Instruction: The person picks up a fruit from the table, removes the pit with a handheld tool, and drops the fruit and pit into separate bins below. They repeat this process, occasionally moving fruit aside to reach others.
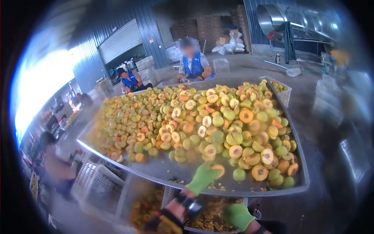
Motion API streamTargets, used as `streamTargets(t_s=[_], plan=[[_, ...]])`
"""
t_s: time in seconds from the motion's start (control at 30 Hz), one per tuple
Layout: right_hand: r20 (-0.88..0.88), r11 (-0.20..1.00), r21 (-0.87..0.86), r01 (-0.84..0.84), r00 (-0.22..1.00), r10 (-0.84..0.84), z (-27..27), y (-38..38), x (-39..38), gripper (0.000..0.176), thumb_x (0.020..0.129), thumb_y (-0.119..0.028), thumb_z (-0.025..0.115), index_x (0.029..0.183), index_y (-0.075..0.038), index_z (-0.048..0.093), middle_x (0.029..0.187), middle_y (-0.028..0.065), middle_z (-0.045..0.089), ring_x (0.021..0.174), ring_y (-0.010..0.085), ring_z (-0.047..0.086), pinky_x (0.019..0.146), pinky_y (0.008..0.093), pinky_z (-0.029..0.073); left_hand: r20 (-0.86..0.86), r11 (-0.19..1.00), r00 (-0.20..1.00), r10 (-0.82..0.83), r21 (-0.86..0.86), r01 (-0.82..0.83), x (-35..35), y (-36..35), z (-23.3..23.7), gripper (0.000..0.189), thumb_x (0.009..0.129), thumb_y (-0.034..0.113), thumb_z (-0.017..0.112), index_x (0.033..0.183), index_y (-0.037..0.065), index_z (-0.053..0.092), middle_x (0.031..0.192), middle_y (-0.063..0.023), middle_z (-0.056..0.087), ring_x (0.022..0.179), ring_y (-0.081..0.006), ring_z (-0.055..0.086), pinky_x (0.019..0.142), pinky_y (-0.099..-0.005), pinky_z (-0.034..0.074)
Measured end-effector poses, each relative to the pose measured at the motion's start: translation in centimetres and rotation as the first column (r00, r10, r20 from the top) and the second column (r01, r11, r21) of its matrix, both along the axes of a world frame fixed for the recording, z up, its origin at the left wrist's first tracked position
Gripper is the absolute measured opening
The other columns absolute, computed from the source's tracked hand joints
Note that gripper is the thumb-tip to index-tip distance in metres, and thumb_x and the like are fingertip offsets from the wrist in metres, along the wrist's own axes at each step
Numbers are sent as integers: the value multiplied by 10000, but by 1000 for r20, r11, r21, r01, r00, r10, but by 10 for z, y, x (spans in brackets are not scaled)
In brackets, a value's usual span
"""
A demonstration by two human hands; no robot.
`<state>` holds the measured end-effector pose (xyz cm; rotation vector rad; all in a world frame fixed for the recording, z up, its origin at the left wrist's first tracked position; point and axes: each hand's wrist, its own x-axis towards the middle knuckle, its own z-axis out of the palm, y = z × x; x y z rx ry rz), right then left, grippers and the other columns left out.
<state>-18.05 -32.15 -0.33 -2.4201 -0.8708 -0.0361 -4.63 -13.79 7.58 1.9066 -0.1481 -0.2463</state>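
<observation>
My left hand (203,178), in a green glove, reaches over the near edge of a metal table (156,165). Its fingers are closed on a halved stone fruit (219,171) with orange flesh. Lower down, my right hand (238,217), gloved in green too, hovers over a crate of fruit pieces (210,218); its fingers are blurred, and I cannot see whether they hold anything. A big heap of halved stone fruit (202,117), green-yellow outside with brown hollows or pits, covers much of the table. Several pieces lie close to my left hand.
A raised rim (132,168) runs along the table's near side. White plastic crates (102,183) stand below it at left. Across the table sits a person in a blue vest (193,67), with another person (131,80) farther left. At far left is one more person (58,163).
</observation>
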Motion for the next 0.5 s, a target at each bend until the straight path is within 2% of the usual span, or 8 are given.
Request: streamTargets(t_s=[0.07, 0.1, 0.13, 0.2, 0.27, 0.33, 0.4, 0.5], plan=[[312, 979, -43, -201, 928, 204, 32, -3, 4, 216, 888, -244, 575, 1052, -147, 676, 998, 102, 653, 789, 280, 665, 634, 411, 532, -218, 843, 976, 24, -520, -137, -32, 38, 7, 370, 869, 134, 660, 1204, 5, 571, 1001, -79, 663, 767, -148, 644, 565, -283, 513], [167, 988, 128, -90, 984, 68, 41, 11, 4, 270, 891, -291, 603, 1091, -111, 628, 989, 141, 663, 821, 320, 662, 682, 438, 521, 157, 936, 987, 33, -352, 25, -50, 52, 0, 399, 865, 96, 661, 1240, 3, 561, 985, -92, 659, 751, -166, 643, 547, -286, 508], [-13, 960, 270, 69, 998, -68, 49, 21, 2, 357, 894, -338, 630, 1129, -75, 579, 981, 180, 673, 853, 360, 658, 730, 465, 510, -222, 613, 975, 5, -770, -179, -70, 53, 16, 439, 873, 114, 667, 1276, -6, 544, 969, -90, 650, 717, -176, 627, 542, -284, 498], [124, 914, 403, 49, 986, -108, 68, 38, 4, 432, 941, -294, 587, 1283, -38, 519, 939, 170, 661, 799, 366, 644, 729, 423, 517, -175, 500, 982, -77, -859, -114, -74, 72, -21, 447, 897, 165, 659, 1285, -5, 518, 971, -74, 619, 735, -190, 598, 696, -318, 515], [826, 924, -198, 328, 564, -23, 80, 36, -1, 271, 847, -156, 619, 1112, -119, 665, 1039, 96, 629, 819, 251, 648, 634, 382, 527, -161, 197, 959, -236, -974, -115, -60, 70, -76, 422, 958, 263, 580, 1288, 12, 502, 1016, -82, 610, 869, -216, 599, 835, -353, 514], [-45, 829, 524, 195, 978, -202, 66, 67, 12, 301, 844, -97, 649, 1143, -71, 634, 1055, 121, 628, 833, 275, 643, 650, 387, 515, -53, 737, 976, 212, -646, -195, -81, 60, -44, 479, 1001, 407, 473, 1314, 44, 484, 1056, -96, 603, 1000, -233, 573, 919, -379, 497], [631, 997, 67, 40, 772, -74, 92, 70, 20, 254, 881, -122, 666, 1107, -23, 607, 961, 154, 636, 736, 325, 629, 631, 395, 508, -371, 208, 926, -66, -913, -351, -92, 44, 4, 545, 1002, 502, 420, 1336, 74, 472, 1111, -119, 593, 1013, -262, 585, 941, -415, 487], [206, 931, 285, 227, 934, -291, 87, 88, 22, 226, 906, -191, 670, 1034, -18, 603, 855, 172, 637, 662, 362, 612, 596, 402, 503, -404, 126, 913, -52, -910, -395, -89, 45, 3, 591, 975, 541, 455, 1281, 39, 512, 1234, -166, 555, 1115, -322, 558, 991, -469, 471]])
